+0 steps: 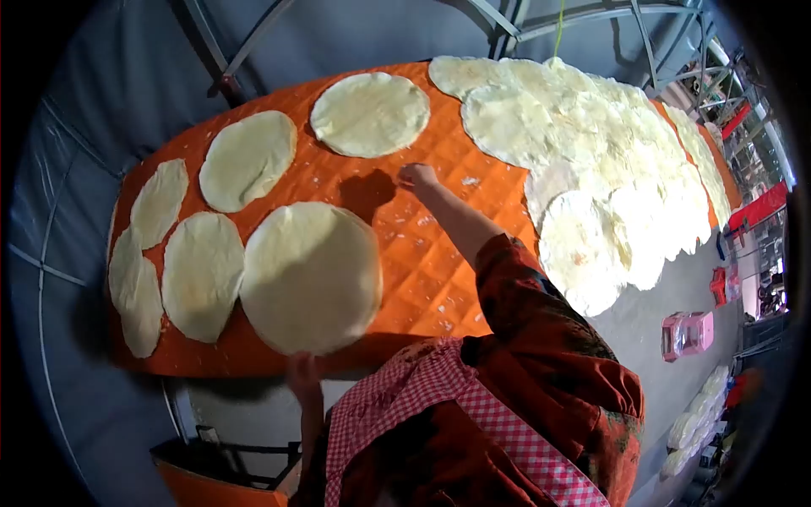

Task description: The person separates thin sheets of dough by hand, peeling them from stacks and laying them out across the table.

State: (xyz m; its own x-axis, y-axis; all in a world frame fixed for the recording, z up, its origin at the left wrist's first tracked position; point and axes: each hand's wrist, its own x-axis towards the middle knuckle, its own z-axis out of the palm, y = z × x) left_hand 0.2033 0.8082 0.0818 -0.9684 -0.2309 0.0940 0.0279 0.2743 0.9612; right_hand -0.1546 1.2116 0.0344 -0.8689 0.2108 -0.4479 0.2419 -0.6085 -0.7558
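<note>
A large round flatbread (308, 279) lies flat on the orange quilted cloth (422, 266) at the table's near edge. My left hand (304, 370) is at its lower rim, dim and blurred, so I cannot tell whether its fingers grip the bread. Over bare cloth to the upper right, my right hand (416, 176) is closed with its fingers curled in and nothing showing in them; its shadow falls to the left. Beyond it is another round flatbread (370, 114). An oval flatbread (203, 275) borders the large one on the left.
More flatbreads (247, 160) are spread over the left end. A wide overlapping layer of flatbreads (583, 127) covers the right part of the table. A grey tarp wall (355, 34) with metal poles stands behind. On the floor at right sits a pink container (694, 333).
</note>
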